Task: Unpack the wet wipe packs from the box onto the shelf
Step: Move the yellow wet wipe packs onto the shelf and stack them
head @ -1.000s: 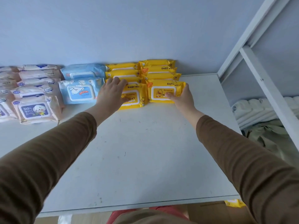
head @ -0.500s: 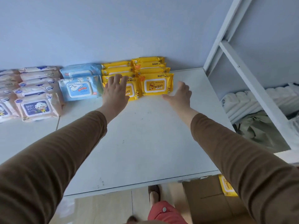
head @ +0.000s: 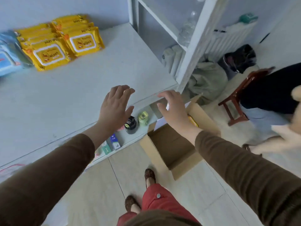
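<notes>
Both your hands are empty: your left hand (head: 116,106) has its fingers spread over the shelf (head: 101,75) edge, and your right hand (head: 173,108) hangs relaxed above the box (head: 172,147). The yellow packs (head: 65,41) sit stacked well ahead and left of your left hand, against the wall. One yellow pack (head: 193,122) shows just under your right wrist in the box; otherwise the box looks nearly emptied. Judged near completion.

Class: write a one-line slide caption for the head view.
Both open hands, left and right, reach toward the cardboard box.
</notes>
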Tool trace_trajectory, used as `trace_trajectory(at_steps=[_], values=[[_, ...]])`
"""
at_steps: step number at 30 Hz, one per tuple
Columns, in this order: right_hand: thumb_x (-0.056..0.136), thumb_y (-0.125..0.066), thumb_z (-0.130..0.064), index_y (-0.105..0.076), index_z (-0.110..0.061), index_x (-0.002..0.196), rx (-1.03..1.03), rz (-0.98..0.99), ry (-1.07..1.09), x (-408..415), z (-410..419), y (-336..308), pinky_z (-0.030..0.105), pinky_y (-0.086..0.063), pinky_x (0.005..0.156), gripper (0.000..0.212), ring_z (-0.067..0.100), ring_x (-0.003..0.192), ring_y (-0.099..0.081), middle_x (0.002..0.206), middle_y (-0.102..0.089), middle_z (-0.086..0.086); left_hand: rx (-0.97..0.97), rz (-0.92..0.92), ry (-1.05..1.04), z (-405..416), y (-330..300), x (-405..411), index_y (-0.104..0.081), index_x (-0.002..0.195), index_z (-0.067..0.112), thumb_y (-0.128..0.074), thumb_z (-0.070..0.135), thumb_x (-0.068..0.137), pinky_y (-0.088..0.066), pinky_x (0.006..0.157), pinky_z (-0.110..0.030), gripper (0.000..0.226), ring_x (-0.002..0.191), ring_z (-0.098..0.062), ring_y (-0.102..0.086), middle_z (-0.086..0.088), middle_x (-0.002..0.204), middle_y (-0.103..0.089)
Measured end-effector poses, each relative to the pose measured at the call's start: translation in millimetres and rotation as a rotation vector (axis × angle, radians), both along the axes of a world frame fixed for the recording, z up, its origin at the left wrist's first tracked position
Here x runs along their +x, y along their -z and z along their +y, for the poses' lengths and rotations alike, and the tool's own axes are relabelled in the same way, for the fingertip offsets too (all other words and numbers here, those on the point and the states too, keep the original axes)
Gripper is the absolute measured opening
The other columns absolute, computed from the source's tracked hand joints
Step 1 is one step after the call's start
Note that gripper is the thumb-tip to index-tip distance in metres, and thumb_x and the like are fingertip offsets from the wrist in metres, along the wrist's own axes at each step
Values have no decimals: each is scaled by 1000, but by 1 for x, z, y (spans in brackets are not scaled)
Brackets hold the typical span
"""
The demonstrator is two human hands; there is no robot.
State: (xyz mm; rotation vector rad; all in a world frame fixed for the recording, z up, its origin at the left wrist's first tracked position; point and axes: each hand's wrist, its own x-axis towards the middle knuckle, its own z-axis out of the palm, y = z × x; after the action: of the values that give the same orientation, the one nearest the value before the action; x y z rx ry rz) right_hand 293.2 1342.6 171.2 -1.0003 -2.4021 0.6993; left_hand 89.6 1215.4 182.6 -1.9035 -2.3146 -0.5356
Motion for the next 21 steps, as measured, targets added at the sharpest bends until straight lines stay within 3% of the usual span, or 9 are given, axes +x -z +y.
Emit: trace_trajectory(at_steps=[6,11,13,17,21], values=[[91,-60,-18,-61,-19,115,-201,-132,220,133,39,53,37,-45,94,24,19,110,-52,116,-60,-2,-116,-11,111,46,48,114,-48,132,22,-65,32,84,-42,99,-41,52,124,-25,-42,1,135,-48],[90,-64,-15,-61,-10,119,-549,-188,429,214,98,115,44,-46,99,30,27,113,-58,121,-62,9,-359,-61,177,111,107,197,-49,133,23,-63,30,81,-46,95,-44,54,124,-24,-43,2,133,-52],[90,-63,-12,-58,-7,125,-716,-172,484,241,127,148,41,-46,101,36,26,116,-59,127,-61,11,-465,-66,171,144,140,227,-49,135,23,-64,30,81,-45,95,-44,57,126,-23,-43,2,134,-52],[93,-62,-16,-53,-10,134,-916,-164,526,269,173,208,32,-44,100,43,22,121,-57,137,-57,7,-649,-94,156,196,210,261,-40,142,23,-58,27,87,-34,109,-39,57,134,-22,-36,1,144,-43],[95,-62,-18,-50,-11,139,-1117,-96,614,274,220,283,27,-40,95,46,20,122,-53,134,-57,4,-758,-56,147,243,285,277,-42,140,18,-57,22,88,-34,106,-35,54,133,-23,-37,-2,144,-42]])
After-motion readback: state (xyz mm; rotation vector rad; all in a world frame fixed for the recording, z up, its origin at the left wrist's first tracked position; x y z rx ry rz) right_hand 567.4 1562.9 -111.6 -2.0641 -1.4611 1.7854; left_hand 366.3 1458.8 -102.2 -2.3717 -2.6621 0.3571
